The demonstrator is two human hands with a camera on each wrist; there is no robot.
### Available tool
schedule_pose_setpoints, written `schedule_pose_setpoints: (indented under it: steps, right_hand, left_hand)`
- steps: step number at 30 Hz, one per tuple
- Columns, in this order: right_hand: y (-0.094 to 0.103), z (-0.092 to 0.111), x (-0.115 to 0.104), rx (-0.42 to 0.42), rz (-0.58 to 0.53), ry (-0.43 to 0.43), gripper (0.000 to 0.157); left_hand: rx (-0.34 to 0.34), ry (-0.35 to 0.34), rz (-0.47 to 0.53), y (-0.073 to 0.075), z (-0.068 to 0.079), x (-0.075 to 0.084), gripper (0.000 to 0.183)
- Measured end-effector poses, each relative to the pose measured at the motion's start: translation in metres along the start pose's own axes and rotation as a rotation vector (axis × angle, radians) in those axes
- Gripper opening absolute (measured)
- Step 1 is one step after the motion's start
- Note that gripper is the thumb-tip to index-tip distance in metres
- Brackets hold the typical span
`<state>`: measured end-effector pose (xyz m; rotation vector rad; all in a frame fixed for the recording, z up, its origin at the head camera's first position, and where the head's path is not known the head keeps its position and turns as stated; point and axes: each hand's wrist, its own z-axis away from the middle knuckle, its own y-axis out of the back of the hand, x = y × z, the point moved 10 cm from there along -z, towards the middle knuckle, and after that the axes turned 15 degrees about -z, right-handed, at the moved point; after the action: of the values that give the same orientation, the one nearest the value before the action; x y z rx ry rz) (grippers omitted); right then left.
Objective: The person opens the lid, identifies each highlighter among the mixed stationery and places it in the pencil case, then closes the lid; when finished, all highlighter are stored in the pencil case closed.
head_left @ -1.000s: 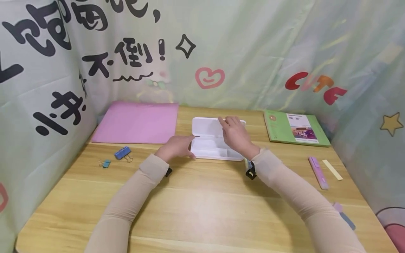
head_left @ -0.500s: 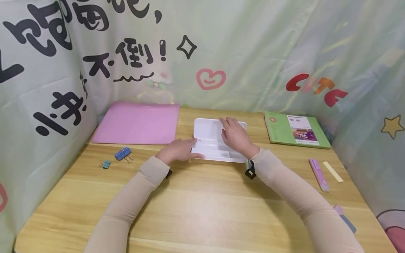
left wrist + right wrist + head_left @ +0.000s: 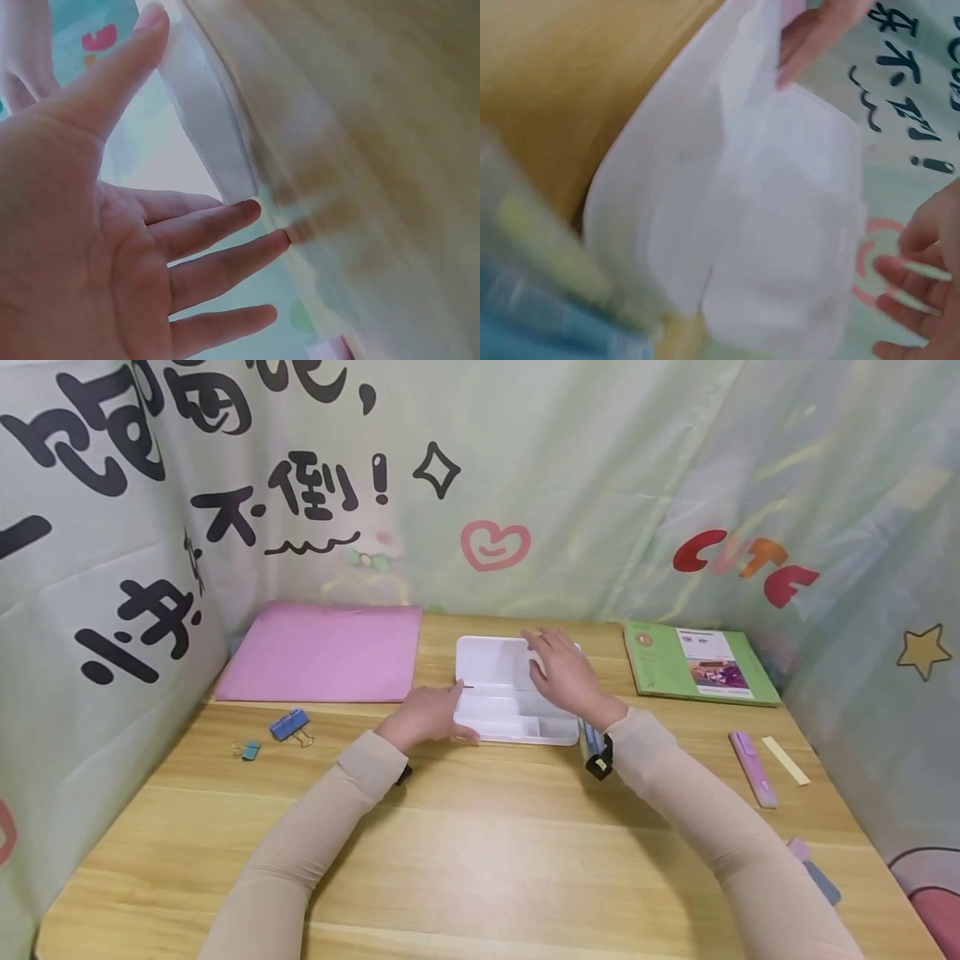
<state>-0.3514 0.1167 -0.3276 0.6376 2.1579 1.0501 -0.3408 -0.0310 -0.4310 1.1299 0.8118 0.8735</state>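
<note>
A white pencil case (image 3: pixel 495 727) lies unfolded on the table, its lid (image 3: pixel 491 660) tipped back to the far side and its divided tray toward me. My left hand (image 3: pixel 427 714) is at the left end, with the thumb by the front corner and the fingers stretched toward the hinge. In the left wrist view those fingers (image 3: pixel 217 274) are straight and spread, the index fingertip right at the case's edge (image 3: pixel 214 127). My right hand (image 3: pixel 566 672) is over the lid's right part, its fingers loosely extended and gripping nothing; it hides part of the case.
A blue-and-pale item (image 3: pixel 591 742), partly hidden, lies beside my right wrist. Left are a pink folder (image 3: pixel 326 652), a blue binder clip (image 3: pixel 289 723) and a teal clip (image 3: pixel 251 750). Right are green books (image 3: pixel 701 664), a purple pen-like item (image 3: pixel 753 768) and a cream strip (image 3: pixel 786 760).
My left thumb has shifted from over the tray's front-left part back to its corner. My right hand has moved slightly right and up from the lid. The case stays unfolded.
</note>
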Motion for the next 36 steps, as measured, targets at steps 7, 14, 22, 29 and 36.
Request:
schedule_pose_setpoints:
  steps: [7, 14, 22, 29, 36]
  right_hand:
    - [0.027, 0.049, 0.039, -0.134, 0.081, -0.362, 0.015]
    - [-0.006, 0.103, 0.05, -0.547, 0.058, -0.532, 0.024]
    - [-0.017, 0.115, 0.037, -0.586, 0.14, -0.512, 0.034]
    - [-0.017, 0.111, 0.033, -0.547, 0.24, -0.499, 0.034]
    - [0.002, 0.104, 0.039, -0.396, 0.19, -0.594, 0.026]
  left_hand:
    - [-0.002, -0.004, -0.028, 0.003, -0.003, -0.001, 0.112]
    - [-0.028, -0.012, -0.041, 0.007, -0.001, 0.0, 0.11]
    - [-0.024, -0.019, -0.025, 0.011, -0.001, 0.002, 0.109]
    - [-0.025, -0.016, -0.036, 0.011, 0.001, 0.0, 0.109]
    - [-0.007, -0.014, -0.029, 0.01, 0.001, 0.0, 0.109]
